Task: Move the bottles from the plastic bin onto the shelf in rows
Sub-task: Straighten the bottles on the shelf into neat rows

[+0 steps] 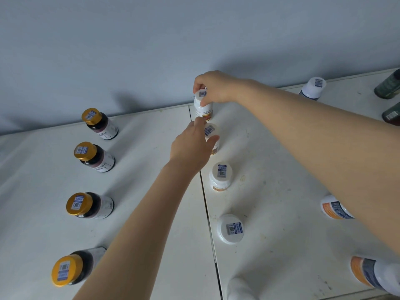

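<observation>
1. We are mid-placement on the white shelf (270, 161), working on the middle row of white-capped bottles that runs away from us toward the grey wall (151, 50).
2. Our right hand (213, 87) pinches the cap of the rearmost white bottle (203, 110) between thumb and fingers; that bottle stands upright, closest to the wall of its row.
3. Our left hand (191, 146) wraps around the second white bottle (213, 137), just nearer to us than the rearmost one, with the thumb curled across its cap edge and the fingers behind it.
4. Whether either bottle is fully seated on the shelf or a hair above it, we cannot tell.
5. Nearer us in the same row stand a third white bottle (220, 176) and a fourth white bottle (230, 228), both untouched.
6. Left of that row, four gold-capped dark bottles (92, 158) already form a row.
7. Right of it, orange-and-blue labelled bottles (335, 210) sit partly hidden under our right forearm, and dark green bottles (389, 87) stand at the far right.
8. The plastic bin is not in view.
9. We judge the step to be setting and aligning these two bottles; next we would let both go without tipping them, keeping the spacing even, then return to the bin.
</observation>
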